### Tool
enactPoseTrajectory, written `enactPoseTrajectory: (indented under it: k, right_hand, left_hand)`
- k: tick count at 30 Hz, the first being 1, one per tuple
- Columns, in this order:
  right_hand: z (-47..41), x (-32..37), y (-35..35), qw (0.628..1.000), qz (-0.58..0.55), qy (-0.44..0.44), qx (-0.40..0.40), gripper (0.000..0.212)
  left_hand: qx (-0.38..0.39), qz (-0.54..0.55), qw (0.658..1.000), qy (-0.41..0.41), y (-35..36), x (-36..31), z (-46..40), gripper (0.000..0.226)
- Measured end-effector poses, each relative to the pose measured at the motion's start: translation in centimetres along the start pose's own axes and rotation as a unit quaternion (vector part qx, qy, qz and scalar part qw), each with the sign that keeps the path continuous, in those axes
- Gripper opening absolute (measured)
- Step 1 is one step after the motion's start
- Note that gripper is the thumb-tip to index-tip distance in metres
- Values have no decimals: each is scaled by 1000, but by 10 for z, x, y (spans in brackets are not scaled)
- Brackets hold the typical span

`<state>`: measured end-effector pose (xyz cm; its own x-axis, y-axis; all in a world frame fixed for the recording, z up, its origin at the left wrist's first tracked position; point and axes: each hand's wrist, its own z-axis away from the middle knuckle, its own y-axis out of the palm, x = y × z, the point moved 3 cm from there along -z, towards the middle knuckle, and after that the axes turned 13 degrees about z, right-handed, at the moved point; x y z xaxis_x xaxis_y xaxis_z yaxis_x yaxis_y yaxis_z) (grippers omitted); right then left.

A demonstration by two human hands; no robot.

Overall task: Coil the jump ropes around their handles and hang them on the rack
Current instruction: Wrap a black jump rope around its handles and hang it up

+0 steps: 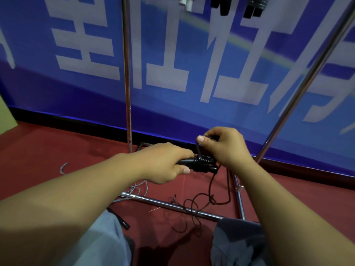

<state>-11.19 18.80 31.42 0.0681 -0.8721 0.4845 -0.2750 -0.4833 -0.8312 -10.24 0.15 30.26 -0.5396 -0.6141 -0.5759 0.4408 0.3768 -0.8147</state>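
My left hand [165,162] grips a pair of black jump rope handles [206,166] held side by side, pointing right. Several turns of dark rope are wound round them. My right hand [228,148] pinches the rope just above the handles, thumb and fingers curled on a strand. The loose rest of the dark rope [194,205] hangs down and lies tangled on the red floor over the rack's bottom bar. Dark coiled ropes [255,6] hang at the top of the frame on the rack.
The chrome rack has an upright pole [126,73], a slanted pole [311,77] and a floor bar [169,204]. A pale thin rope [138,189] lies on the red floor at the bar's left end. A blue banner wall stands behind. My grey-trousered knees are at the bottom.
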Motion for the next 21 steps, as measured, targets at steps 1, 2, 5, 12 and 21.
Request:
enactPoseTrajectory:
  k: [1, 2, 5, 12, 21]
  right_hand:
    - [-2, -3, 2, 1000, -19, 8, 14, 22]
    - [-3, -4, 3, 999, -42, 18, 30, 24]
    - [-5, -9, 6, 984, -136, 52, 99, 27]
    - [-3, -6, 14, 944, -196, 87, 250, 18]
    - [-2, 11, 17, 920, -277, 106, 257, 44]
  left_hand:
    - [1, -4, 1000, 1, 0, 0, 1, 9]
    - [1, -6, 1000, 5, 0, 0, 1, 11]
    - [-13, 8, 999, 28, -1, -1, 3, 18]
    - [-138, 92, 985, 47, -12, -2, 4, 12]
    - [-261, 214, 941, -3, -20, 4, 0, 24]
